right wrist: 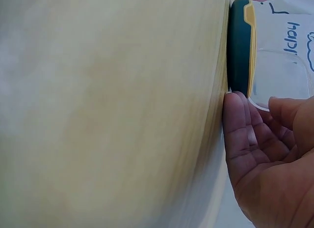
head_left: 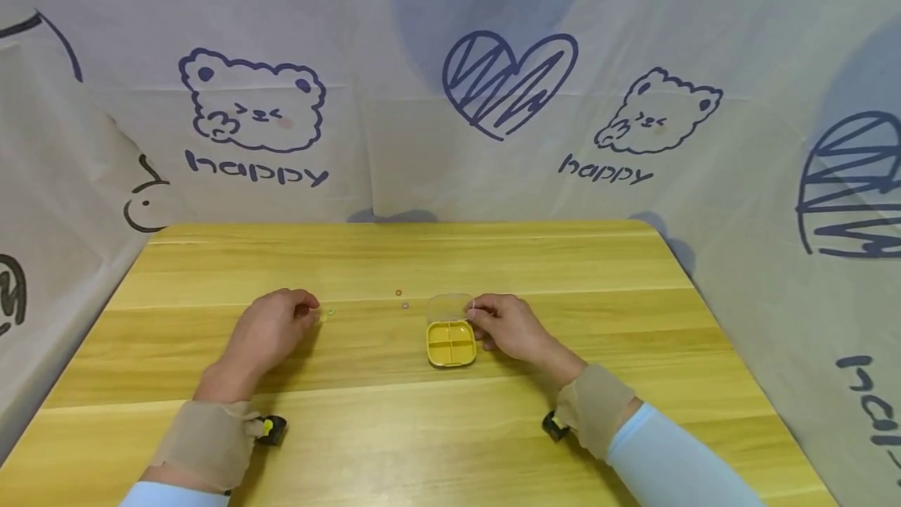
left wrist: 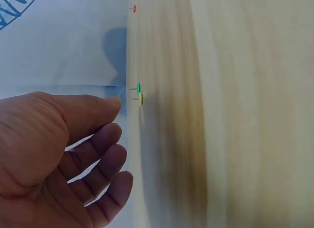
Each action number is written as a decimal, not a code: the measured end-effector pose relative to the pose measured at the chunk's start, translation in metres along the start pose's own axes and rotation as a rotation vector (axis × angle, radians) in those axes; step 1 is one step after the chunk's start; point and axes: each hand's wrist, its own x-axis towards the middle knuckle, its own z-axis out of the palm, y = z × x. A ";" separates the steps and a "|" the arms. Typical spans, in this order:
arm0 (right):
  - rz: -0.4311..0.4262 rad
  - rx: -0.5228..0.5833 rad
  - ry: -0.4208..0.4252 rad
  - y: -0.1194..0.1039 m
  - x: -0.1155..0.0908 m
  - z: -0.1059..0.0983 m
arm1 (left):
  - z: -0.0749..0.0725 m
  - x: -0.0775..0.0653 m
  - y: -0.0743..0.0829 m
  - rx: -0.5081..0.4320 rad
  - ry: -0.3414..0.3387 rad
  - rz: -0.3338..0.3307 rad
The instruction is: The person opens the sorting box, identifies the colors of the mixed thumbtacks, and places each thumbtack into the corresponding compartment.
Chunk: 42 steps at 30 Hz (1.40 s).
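Observation:
A small yellow-and-dark-green compartment box [head_left: 451, 364] lies on the table with its clear lid [right wrist: 282, 73] raised. My right hand [head_left: 512, 327] is at the box's right side, pinching the lid's edge between thumb and fingers. The box's compartments show no contents. To the left, my left hand [head_left: 274, 329] hovers with fingers loosely bent, holding nothing. Just beyond its fingertips are a yellow thumbtack [left wrist: 141, 99] and a green thumbtack [left wrist: 139, 88], points up. Between the hands lie a red thumbtack [head_left: 398, 293] and a purplish thumbtack [head_left: 405, 306].
The wooden table [head_left: 394, 444] reaches back to a pale cloth [head_left: 394, 147] printed with bears, hearts and writing. Each wrist wears a beige band [head_left: 597, 411] with a small black device [head_left: 555, 426].

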 end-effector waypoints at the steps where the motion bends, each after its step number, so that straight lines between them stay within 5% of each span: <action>1: 0.000 -0.002 -0.001 0.000 0.000 0.000 | 0.001 0.001 0.000 -0.007 -0.007 -0.004; 18: -0.021 -0.057 -0.024 0.004 0.000 0.000 | 0.007 0.008 0.003 0.079 -0.070 0.019; 42: -0.029 -0.077 -0.019 0.002 0.000 0.001 | 0.006 0.012 0.006 0.065 -0.087 0.043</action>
